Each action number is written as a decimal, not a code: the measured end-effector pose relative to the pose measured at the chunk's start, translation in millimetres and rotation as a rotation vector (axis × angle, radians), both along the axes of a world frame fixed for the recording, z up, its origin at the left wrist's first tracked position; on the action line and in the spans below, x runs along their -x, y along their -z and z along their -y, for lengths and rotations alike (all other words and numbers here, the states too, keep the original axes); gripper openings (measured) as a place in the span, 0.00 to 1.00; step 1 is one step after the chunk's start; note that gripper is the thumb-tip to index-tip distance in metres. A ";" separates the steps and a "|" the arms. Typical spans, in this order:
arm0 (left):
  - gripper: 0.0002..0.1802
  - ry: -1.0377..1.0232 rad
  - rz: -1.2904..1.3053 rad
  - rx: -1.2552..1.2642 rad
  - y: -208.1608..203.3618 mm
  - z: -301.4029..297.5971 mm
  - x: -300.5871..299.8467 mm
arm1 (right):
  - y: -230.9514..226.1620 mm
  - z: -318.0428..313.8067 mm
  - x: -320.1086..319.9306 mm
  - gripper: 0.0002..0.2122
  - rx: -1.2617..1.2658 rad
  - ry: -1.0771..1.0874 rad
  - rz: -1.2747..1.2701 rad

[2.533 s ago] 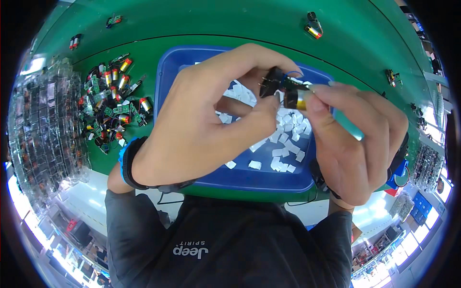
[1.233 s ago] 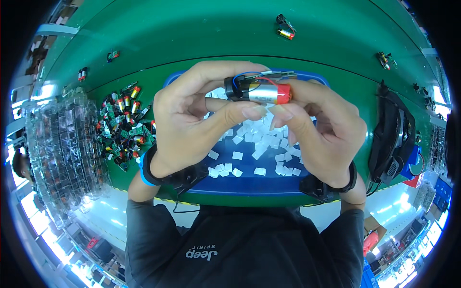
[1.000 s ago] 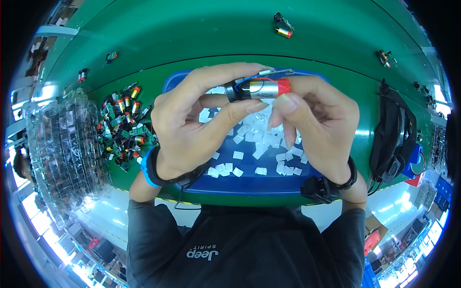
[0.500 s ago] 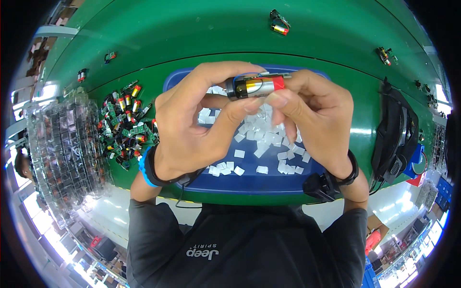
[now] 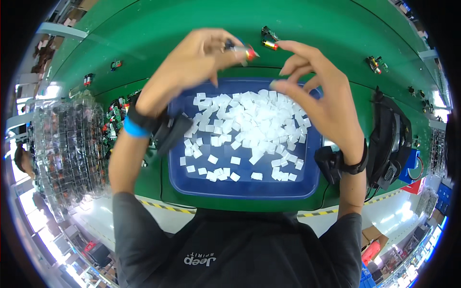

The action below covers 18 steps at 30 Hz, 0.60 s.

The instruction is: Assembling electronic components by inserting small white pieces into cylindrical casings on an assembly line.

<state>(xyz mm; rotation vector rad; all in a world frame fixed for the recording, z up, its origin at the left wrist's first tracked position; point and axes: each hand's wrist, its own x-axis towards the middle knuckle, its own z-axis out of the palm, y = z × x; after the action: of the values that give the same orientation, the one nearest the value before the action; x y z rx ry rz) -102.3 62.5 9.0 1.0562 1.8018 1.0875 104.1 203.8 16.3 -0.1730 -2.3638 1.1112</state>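
Observation:
My left hand (image 5: 189,62) is closed around a small cylindrical battery with a red end (image 5: 250,53), slightly blurred and partly hidden by the fingers. It hovers over the far edge of a blue tray (image 5: 240,191). White square pieces (image 5: 269,122) lie scattered and heaped in that tray. To the right, my right hand (image 5: 324,91) is in the air with its fingers apart and nothing in them. Its index fingertip appears beside another battery with wires and a circuit board (image 5: 270,45) on the green table; I cannot tell whether they touch.
A pile of battery and circuit-board assemblies (image 5: 114,117) is at the left, partly behind my left arm. Stacked clear plastic trays (image 5: 69,149) stand beyond it. A black bag (image 5: 391,139) lies on the right. More assemblies (image 5: 376,64) sit on the green table (image 5: 187,19).
Both hands held the battery together over the tray. The right hand has let go and opened, moving slightly right. The left hand has carried the battery farther away and a little left.

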 end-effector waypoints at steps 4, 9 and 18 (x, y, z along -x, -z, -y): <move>0.24 0.163 -0.495 0.294 54.4 -48.5 90.0 | 0.4 -17.1 -2.1 0.11 -0.051 0.103 0.018; 0.23 0.064 -1.518 -0.483 92.8 -95.7 108.5 | 10.7 -48.2 -7.4 0.17 -0.322 -0.009 -0.051; 0.22 0.135 -0.331 -0.055 52.2 -109.2 35.0 | 9.5 -39.7 -11.8 0.12 -0.124 0.277 0.046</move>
<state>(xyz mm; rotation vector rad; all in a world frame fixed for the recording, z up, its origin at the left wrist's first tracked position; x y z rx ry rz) -137.3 171.8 -43.1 1.4377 1.9292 0.9264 115.9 243.5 6.8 -0.4704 -2.3521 0.8359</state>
